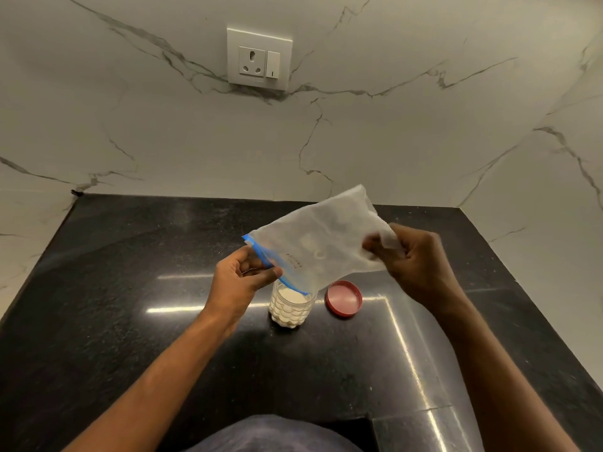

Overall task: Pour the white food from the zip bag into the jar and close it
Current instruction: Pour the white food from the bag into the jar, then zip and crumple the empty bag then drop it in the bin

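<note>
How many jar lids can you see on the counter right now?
1. The red lid lies flat on the black counter, just right of the open jar. None seems hidden.

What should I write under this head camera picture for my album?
Two hands, left and right, tip a bag over a jar; red lid beside it.

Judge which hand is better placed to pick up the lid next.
Right, probably. The red lid lies right of the jar, almost under the right hand; the left hand pinches the zip bag mouth across the jar.
</note>
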`<action>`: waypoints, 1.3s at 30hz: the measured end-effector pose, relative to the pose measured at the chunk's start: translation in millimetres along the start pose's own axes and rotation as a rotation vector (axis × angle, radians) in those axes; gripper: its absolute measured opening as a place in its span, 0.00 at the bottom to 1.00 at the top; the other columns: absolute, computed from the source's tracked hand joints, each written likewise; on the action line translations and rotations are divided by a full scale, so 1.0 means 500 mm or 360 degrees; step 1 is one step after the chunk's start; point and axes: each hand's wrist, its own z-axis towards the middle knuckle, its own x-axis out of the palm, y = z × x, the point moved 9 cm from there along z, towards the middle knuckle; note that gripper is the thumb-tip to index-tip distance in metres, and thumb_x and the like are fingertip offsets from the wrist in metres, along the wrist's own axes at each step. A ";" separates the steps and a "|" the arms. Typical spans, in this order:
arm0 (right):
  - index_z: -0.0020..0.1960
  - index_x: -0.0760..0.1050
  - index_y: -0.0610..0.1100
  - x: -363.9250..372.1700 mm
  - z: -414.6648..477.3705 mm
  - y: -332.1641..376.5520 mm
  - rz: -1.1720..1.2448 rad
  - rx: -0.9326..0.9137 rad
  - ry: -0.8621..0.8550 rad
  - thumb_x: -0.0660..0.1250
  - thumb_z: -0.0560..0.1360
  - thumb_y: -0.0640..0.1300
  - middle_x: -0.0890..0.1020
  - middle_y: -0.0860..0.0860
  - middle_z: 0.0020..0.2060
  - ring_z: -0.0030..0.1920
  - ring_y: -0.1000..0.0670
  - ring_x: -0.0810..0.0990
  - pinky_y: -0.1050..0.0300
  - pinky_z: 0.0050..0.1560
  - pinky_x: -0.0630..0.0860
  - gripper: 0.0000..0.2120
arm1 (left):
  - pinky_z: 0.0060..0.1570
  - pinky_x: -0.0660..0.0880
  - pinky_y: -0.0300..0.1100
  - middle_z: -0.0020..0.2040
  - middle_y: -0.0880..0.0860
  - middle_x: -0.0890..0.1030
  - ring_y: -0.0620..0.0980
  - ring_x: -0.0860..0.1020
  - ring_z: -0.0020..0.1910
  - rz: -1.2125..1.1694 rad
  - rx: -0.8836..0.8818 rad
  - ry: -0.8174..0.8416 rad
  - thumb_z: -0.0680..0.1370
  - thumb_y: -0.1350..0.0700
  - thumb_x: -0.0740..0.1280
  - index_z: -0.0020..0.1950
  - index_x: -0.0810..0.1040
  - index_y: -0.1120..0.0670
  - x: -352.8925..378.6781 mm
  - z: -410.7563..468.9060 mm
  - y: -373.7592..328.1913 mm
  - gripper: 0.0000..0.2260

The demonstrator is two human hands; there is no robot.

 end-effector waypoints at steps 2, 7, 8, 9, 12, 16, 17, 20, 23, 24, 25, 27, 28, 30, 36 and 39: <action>0.51 0.85 0.43 -0.018 0.001 -0.005 0.0101 0.0031 -0.0167 0.74 0.79 0.41 0.87 0.52 0.40 0.40 0.56 0.85 0.63 0.40 0.81 0.03 | 0.48 0.84 0.36 0.53 0.52 0.90 0.48 0.88 0.54 0.0005 0.0026 0.0020 0.74 0.67 0.77 0.61 0.82 0.54 0.002 0.000 -0.006 0.18; 0.47 0.84 0.46 -0.003 -0.012 -0.026 0.0229 0.0133 -0.0216 0.78 0.74 0.42 0.86 0.52 0.39 0.39 0.54 0.85 0.63 0.38 0.81 0.04 | 0.51 0.85 0.38 0.53 0.52 0.89 0.49 0.88 0.54 -0.0003 0.0052 -0.0003 0.74 0.67 0.77 0.61 0.83 0.53 -0.002 0.002 -0.013 0.18; 0.47 0.84 0.46 -0.016 -0.014 -0.034 0.0337 0.0178 -0.0306 0.79 0.73 0.42 0.86 0.50 0.40 0.40 0.51 0.86 0.59 0.38 0.83 0.05 | 0.51 0.84 0.39 0.53 0.52 0.90 0.49 0.88 0.54 -0.0011 0.0062 -0.0011 0.74 0.67 0.77 0.62 0.83 0.54 -0.005 0.003 -0.015 0.18; 0.47 0.83 0.45 -0.030 -0.015 -0.042 0.0451 0.0206 -0.0390 0.79 0.73 0.42 0.87 0.48 0.41 0.40 0.49 0.87 0.58 0.38 0.84 0.06 | 0.52 0.84 0.39 0.53 0.53 0.90 0.50 0.88 0.54 -0.0024 0.0068 -0.0015 0.74 0.67 0.77 0.62 0.83 0.54 -0.006 0.004 -0.018 0.19; 0.49 0.82 0.44 -0.041 -0.016 -0.057 0.0668 0.0302 -0.0440 0.78 0.75 0.43 0.87 0.49 0.44 0.42 0.50 0.88 0.60 0.37 0.84 0.07 | 0.55 0.85 0.43 0.55 0.54 0.89 0.51 0.87 0.56 -0.0054 0.0088 0.0007 0.76 0.64 0.76 0.63 0.83 0.56 0.005 0.006 -0.037 0.16; 0.50 0.84 0.46 -0.018 -0.031 -0.101 0.1059 0.0596 -0.0389 0.79 0.72 0.45 0.87 0.43 0.48 0.51 0.38 0.87 0.42 0.48 0.87 0.08 | 0.50 0.83 0.35 0.55 0.51 0.89 0.46 0.87 0.55 -0.0094 0.0184 0.0056 0.81 0.54 0.71 0.63 0.83 0.56 0.029 0.020 -0.113 0.12; 0.51 0.84 0.46 -0.004 -0.038 -0.113 0.1151 0.0677 -0.0350 0.80 0.70 0.46 0.87 0.41 0.51 0.54 0.35 0.86 0.37 0.52 0.85 0.11 | 0.49 0.83 0.35 0.54 0.51 0.88 0.46 0.87 0.54 -0.0091 0.0217 0.0077 0.81 0.52 0.70 0.62 0.83 0.56 0.036 0.025 -0.139 0.13; 0.57 0.83 0.45 0.064 -0.062 -0.124 0.1262 0.0873 -0.0129 0.82 0.65 0.44 0.87 0.41 0.55 0.57 0.34 0.85 0.28 0.61 0.79 0.22 | 0.46 0.85 0.40 0.50 0.51 0.89 0.47 0.88 0.50 -0.0022 0.0279 0.0112 0.81 0.47 0.70 0.58 0.84 0.54 0.052 0.051 -0.214 0.13; 0.67 0.78 0.48 0.117 -0.078 -0.114 0.1234 0.0915 0.0089 0.87 0.58 0.47 0.86 0.43 0.60 0.58 0.41 0.86 0.31 0.61 0.80 0.39 | 0.44 0.83 0.37 0.46 0.50 0.89 0.46 0.87 0.44 0.0235 0.0410 0.0135 0.82 0.50 0.71 0.55 0.86 0.54 0.064 0.079 -0.282 0.08; 0.70 0.74 0.49 0.119 -0.079 -0.115 0.1239 0.0927 0.0079 0.89 0.55 0.48 0.85 0.44 0.61 0.60 0.42 0.86 0.34 0.61 0.81 0.47 | 0.44 0.83 0.36 0.44 0.49 0.89 0.45 0.86 0.43 0.0346 0.0467 0.0147 0.82 0.51 0.71 0.54 0.87 0.53 0.066 0.085 -0.302 0.07; 0.73 0.71 0.51 0.111 -0.077 -0.115 0.1219 0.0925 0.0012 0.90 0.53 0.49 0.84 0.46 0.63 0.62 0.42 0.84 0.35 0.62 0.81 0.52 | 0.45 0.82 0.36 0.42 0.49 0.88 0.45 0.85 0.42 0.0465 0.0522 0.0158 0.82 0.51 0.72 0.54 0.87 0.52 0.068 0.090 -0.320 0.07; 0.75 0.68 0.55 0.074 -0.066 -0.101 0.0958 0.0812 -0.0199 0.87 0.56 0.53 0.79 0.51 0.68 0.69 0.47 0.79 0.39 0.66 0.78 0.51 | 0.42 0.80 0.34 0.40 0.47 0.87 0.44 0.83 0.39 0.0697 0.0609 0.0202 0.81 0.50 0.73 0.55 0.88 0.51 0.075 0.095 -0.345 0.07; 0.74 0.68 0.57 0.054 -0.057 -0.081 0.0773 0.0697 -0.0294 0.84 0.60 0.55 0.76 0.56 0.70 0.70 0.54 0.75 0.42 0.67 0.76 0.46 | 0.42 0.79 0.34 0.41 0.47 0.87 0.44 0.84 0.38 0.0806 0.0638 0.0235 0.81 0.50 0.73 0.56 0.88 0.51 0.082 0.097 -0.352 0.08; 0.72 0.69 0.59 0.029 -0.029 -0.032 0.0534 0.0444 -0.0448 0.78 0.68 0.53 0.74 0.60 0.70 0.70 0.65 0.71 0.47 0.68 0.74 0.35 | 0.42 0.81 0.38 0.44 0.48 0.88 0.50 0.85 0.40 0.0974 0.0674 0.0294 0.80 0.51 0.74 0.58 0.88 0.52 0.102 0.101 -0.361 0.09; 0.71 0.75 0.49 0.053 0.090 0.077 0.0401 0.0150 -0.0461 0.67 0.84 0.48 0.80 0.51 0.65 0.64 0.53 0.80 0.40 0.60 0.82 0.16 | 0.41 0.79 0.28 0.48 0.51 0.88 0.39 0.82 0.38 0.1231 0.0924 0.0306 0.80 0.54 0.74 0.61 0.87 0.52 0.149 0.088 -0.393 0.10; 0.68 0.77 0.49 0.044 0.109 0.086 0.0503 0.0106 -0.0546 0.66 0.85 0.47 0.84 0.47 0.57 0.57 0.46 0.83 0.37 0.56 0.83 0.13 | 0.46 0.82 0.35 0.50 0.50 0.88 0.43 0.84 0.43 0.1263 0.0965 0.0281 0.80 0.55 0.74 0.61 0.87 0.51 0.137 0.083 -0.397 0.10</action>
